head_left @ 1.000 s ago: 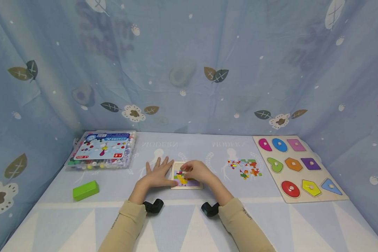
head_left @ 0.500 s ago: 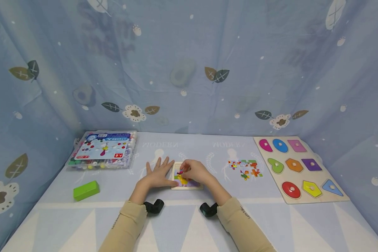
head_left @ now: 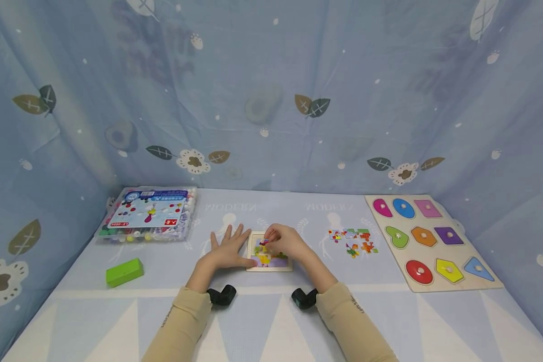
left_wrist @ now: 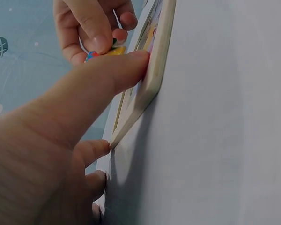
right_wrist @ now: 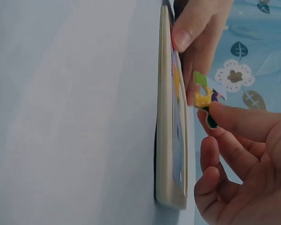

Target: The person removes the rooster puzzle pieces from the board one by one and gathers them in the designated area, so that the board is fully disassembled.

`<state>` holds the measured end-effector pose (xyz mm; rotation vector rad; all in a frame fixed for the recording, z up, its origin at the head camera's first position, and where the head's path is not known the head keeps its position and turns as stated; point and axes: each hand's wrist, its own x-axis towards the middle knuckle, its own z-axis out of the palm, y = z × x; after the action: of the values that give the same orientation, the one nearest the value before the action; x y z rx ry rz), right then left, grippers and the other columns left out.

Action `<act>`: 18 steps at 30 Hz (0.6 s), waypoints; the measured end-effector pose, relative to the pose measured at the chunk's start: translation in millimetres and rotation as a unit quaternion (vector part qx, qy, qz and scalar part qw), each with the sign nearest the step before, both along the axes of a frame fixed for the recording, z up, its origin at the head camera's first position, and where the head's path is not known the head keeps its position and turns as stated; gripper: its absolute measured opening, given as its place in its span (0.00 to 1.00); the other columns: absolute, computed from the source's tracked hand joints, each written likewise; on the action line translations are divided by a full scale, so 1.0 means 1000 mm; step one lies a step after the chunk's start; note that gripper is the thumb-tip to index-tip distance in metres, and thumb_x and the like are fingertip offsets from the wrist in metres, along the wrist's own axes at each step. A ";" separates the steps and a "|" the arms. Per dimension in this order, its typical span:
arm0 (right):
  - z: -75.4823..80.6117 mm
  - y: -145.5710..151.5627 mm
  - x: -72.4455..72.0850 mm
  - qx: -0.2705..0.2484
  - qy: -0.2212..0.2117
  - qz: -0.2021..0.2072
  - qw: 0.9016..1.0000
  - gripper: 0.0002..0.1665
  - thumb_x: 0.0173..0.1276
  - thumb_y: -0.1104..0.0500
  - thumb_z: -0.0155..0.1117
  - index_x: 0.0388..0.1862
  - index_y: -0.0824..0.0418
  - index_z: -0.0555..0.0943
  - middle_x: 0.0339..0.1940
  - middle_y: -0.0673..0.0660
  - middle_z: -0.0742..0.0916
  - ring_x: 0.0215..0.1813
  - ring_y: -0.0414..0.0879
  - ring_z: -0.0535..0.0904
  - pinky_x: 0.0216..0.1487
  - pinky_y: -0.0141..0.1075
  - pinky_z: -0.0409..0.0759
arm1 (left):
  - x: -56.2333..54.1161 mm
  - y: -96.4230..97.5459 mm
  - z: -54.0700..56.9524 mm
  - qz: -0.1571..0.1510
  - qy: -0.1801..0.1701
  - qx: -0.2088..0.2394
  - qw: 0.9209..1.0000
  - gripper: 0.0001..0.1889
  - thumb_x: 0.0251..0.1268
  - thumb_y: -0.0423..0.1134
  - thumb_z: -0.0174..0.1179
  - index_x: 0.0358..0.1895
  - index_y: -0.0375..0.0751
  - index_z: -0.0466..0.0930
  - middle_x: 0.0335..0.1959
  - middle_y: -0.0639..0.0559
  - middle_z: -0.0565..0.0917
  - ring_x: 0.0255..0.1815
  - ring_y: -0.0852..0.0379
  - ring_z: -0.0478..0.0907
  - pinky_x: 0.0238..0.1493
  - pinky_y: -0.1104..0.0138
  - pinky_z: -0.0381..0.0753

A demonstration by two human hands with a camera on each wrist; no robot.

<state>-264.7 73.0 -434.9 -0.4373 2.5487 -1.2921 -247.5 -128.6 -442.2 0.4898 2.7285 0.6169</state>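
Observation:
A small jigsaw puzzle in a pale wooden frame (head_left: 270, 269) lies on the table, its lower part showing purple and yellow pieces. My left hand (head_left: 228, 251) is spread flat at its left side, with the thumb pressing on the lower left corner. Above the puzzle, my right hand (head_left: 288, 243) pinches a jigsaw piece (right_wrist: 203, 98) between thumb and index finger. Yellow, green and dark colours show on that piece, which is held tilted and apart from the frame in the right wrist view. The right hand hides part of the puzzle's upper right.
Several loose jigsaw pieces (head_left: 353, 246) lie to the right. Beyond them is a wooden peg board (head_left: 407, 259) with coloured shapes. A clear plastic box of beads (head_left: 147, 213) and a green block (head_left: 124, 273) sit at the left. A patterned curtain (head_left: 271, 100) hangs behind.
My right hand has moved slightly right and up over the puzzle, lifting the pinched piece so more of the lower picture shows. The left hand has stayed in place.

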 end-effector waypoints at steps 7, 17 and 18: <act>0.003 0.016 0.001 -0.015 -0.011 -0.038 0.999 0.08 0.57 0.66 0.66 0.35 0.59 0.78 0.29 0.53 0.80 0.30 0.44 0.74 0.30 0.32 0.74 | -0.001 0.000 -0.002 0.003 0.000 -0.003 1.000 0.51 0.47 0.62 0.63 0.72 0.44 0.51 0.74 0.39 0.44 0.73 0.36 0.31 0.59 0.34 0.20; 0.006 0.053 0.006 -0.011 0.015 -0.086 0.996 0.09 0.56 0.65 0.67 0.36 0.60 0.78 0.29 0.52 0.80 0.31 0.43 0.73 0.31 0.32 0.71 | 0.000 0.000 0.000 0.001 0.005 0.002 1.000 0.51 0.47 0.61 0.64 0.72 0.42 0.51 0.74 0.39 0.45 0.73 0.36 0.32 0.59 0.34 0.21; 0.006 0.057 0.006 -0.012 0.015 -0.089 0.996 0.09 0.56 0.65 0.67 0.36 0.61 0.78 0.29 0.52 0.80 0.31 0.43 0.73 0.31 0.32 0.71 | 0.000 0.000 -0.001 0.000 0.006 0.001 1.000 0.51 0.47 0.61 0.64 0.72 0.43 0.51 0.74 0.39 0.45 0.73 0.36 0.32 0.59 0.34 0.21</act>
<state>-258.7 129.9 -429.1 -0.2406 2.6510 -1.3885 -247.5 -128.7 -442.7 0.4945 2.7390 0.6174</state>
